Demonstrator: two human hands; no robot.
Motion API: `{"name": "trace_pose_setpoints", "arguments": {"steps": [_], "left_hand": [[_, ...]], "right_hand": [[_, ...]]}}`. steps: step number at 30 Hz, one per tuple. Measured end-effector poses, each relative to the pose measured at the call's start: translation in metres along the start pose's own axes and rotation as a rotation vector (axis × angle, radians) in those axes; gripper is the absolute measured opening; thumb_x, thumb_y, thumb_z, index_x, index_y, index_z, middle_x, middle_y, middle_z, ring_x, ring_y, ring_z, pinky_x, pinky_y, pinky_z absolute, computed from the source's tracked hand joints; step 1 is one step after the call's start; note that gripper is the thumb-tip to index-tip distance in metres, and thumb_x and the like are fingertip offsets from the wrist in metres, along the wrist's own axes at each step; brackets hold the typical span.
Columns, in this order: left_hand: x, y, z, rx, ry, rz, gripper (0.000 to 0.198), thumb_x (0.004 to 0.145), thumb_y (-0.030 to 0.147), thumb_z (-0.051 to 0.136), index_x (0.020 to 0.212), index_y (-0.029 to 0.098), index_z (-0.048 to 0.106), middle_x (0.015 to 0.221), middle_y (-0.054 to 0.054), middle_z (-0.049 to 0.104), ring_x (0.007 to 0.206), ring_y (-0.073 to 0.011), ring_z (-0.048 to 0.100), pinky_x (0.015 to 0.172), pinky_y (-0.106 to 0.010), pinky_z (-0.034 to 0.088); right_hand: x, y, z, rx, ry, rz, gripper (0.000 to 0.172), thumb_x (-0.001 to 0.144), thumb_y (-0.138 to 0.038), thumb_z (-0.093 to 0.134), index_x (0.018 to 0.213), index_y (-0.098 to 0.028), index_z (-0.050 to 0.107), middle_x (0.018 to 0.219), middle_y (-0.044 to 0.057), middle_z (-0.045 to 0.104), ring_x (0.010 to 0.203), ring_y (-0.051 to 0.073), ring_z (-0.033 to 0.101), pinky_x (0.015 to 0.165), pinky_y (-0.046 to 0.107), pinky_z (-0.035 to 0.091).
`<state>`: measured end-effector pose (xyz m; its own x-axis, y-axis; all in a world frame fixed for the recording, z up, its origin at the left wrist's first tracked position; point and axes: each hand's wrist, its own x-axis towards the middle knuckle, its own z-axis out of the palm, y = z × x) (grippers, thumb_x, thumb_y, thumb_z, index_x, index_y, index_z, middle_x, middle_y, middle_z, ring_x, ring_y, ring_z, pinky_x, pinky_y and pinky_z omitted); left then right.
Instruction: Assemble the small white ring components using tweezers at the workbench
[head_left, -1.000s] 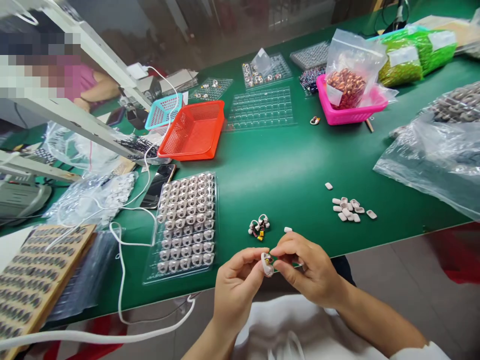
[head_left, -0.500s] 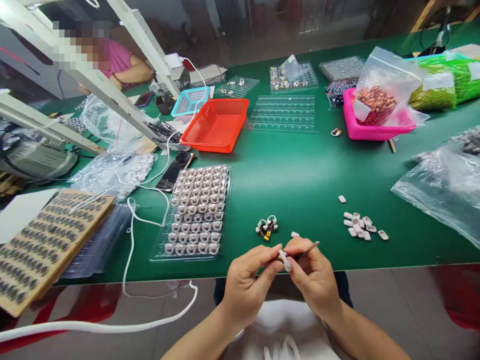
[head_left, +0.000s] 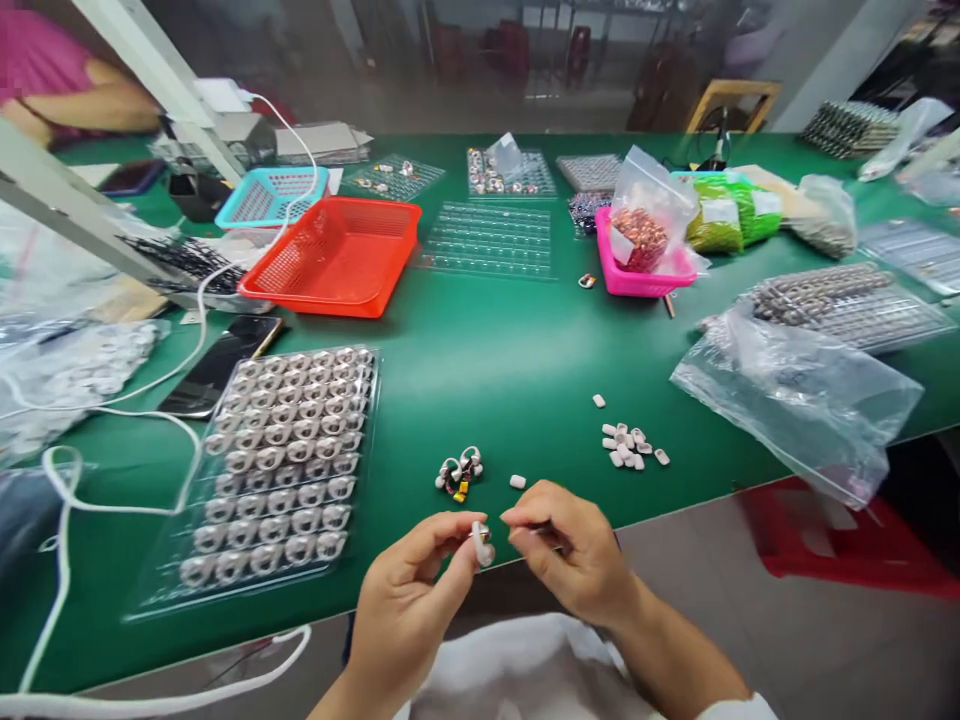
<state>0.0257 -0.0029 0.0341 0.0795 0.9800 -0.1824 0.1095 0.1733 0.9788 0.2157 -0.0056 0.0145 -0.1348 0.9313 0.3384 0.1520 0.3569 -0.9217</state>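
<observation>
At the fingertips of the left hand, still pinching a white earpiece. With the right hand, now off it, gripping a dark tool.

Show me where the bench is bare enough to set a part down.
Widest bare green bench: between the filled tray, red basket, pink basket and white pieces. Smaller patch: between those pieces and the clear bag. Crowded: left of that tray, with phone and white cable.
</observation>
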Motion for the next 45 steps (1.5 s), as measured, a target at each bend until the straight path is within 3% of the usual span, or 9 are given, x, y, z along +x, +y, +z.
{"name": "trace_pose_setpoints", "arguments": {"steps": [6,9,12,16,20,24,29,35,45], "left_hand": [[0.004,0.002,0.004,-0.021,0.065,-0.074,0.017,0.077,0.032,0.076,0.083,0.016,0.078,0.073,-0.004,0.073,0.067,-0.0171,0.067,0.065,-0.022,0.056],[0.005,0.001,0.007,-0.042,0.083,-0.094,0.017,0.076,0.032,0.077,0.082,0.016,0.078,0.071,-0.003,0.072,0.064,-0.0160,0.064,0.063,-0.022,0.054],[0.006,-0.001,0.008,-0.067,0.065,-0.098,0.018,0.075,0.033,0.078,0.081,0.016,0.078,0.070,-0.003,0.071,0.063,-0.0154,0.063,0.062,-0.022,0.053],[0.010,-0.002,0.006,-0.071,-0.001,-0.121,0.019,0.076,0.033,0.078,0.084,0.016,0.077,0.070,-0.003,0.070,0.061,-0.0143,0.060,0.059,-0.021,0.052],[0.011,-0.002,0.004,-0.083,-0.053,-0.147,0.020,0.077,0.033,0.078,0.085,0.015,0.077,0.072,-0.004,0.070,0.062,-0.0140,0.060,0.058,-0.021,0.052],[0.009,0.001,0.003,-0.146,0.016,-0.158,0.021,0.078,0.033,0.078,0.088,0.015,0.076,0.075,-0.004,0.070,0.064,-0.0140,0.060,0.060,-0.021,0.051],[0.014,0.002,0.006,-0.266,-0.027,-0.150,0.020,0.081,0.032,0.077,0.089,0.014,0.076,0.076,-0.004,0.070,0.065,-0.0134,0.061,0.065,-0.023,0.051],[0.014,-0.004,0.007,-0.489,-0.107,-0.153,0.018,0.081,0.029,0.078,0.091,0.014,0.077,0.081,-0.005,0.072,0.066,-0.0123,0.060,0.064,-0.023,0.051],[0.004,0.002,-0.008,-0.454,-0.003,-0.111,0.017,0.080,0.030,0.080,0.090,0.017,0.078,0.077,-0.003,0.073,0.067,-0.0118,0.063,0.066,-0.021,0.053]], "right_hand": [[0.012,0.015,-0.120,-0.635,0.373,0.410,0.017,0.091,-0.033,0.062,0.098,-0.019,0.069,0.082,0.004,0.069,0.069,0.019,0.061,0.065,0.030,0.046],[0.016,0.021,-0.161,-0.802,0.243,0.499,0.019,0.087,-0.034,0.061,0.091,-0.018,0.071,0.084,0.006,0.071,0.071,0.021,0.061,0.068,0.032,0.046],[0.019,0.018,-0.170,-0.801,0.062,0.548,0.017,0.085,-0.035,0.063,0.087,-0.021,0.073,0.082,0.003,0.071,0.069,0.020,0.061,0.065,0.031,0.045],[0.021,0.017,-0.161,-0.840,-0.097,0.576,0.015,0.086,-0.036,0.064,0.088,-0.023,0.072,0.081,0.002,0.069,0.067,0.019,0.059,0.062,0.030,0.042],[0.020,0.025,-0.158,-0.894,-0.049,0.547,0.014,0.089,-0.031,0.060,0.084,-0.022,0.070,0.081,0.002,0.067,0.067,0.019,0.058,0.062,0.031,0.041],[0.017,0.023,-0.151,-0.862,0.042,0.446,0.014,0.092,-0.029,0.058,0.088,-0.020,0.069,0.090,0.005,0.068,0.075,0.021,0.061,0.069,0.033,0.044],[0.009,0.005,-0.093,-0.408,0.160,0.260,0.012,0.091,-0.034,0.067,0.094,-0.022,0.070,0.091,0.004,0.070,0.078,0.020,0.065,0.068,0.029,0.050],[0.004,-0.002,-0.003,0.153,-0.035,0.234,0.005,0.093,-0.027,0.068,0.095,-0.023,0.071,0.087,0.003,0.068,0.076,0.017,0.064,0.065,0.026,0.052],[0.017,-0.006,0.024,0.339,-0.065,0.207,0.009,0.093,-0.021,0.068,0.097,-0.025,0.076,0.084,0.004,0.070,0.075,0.018,0.063,0.066,0.028,0.051]]}}
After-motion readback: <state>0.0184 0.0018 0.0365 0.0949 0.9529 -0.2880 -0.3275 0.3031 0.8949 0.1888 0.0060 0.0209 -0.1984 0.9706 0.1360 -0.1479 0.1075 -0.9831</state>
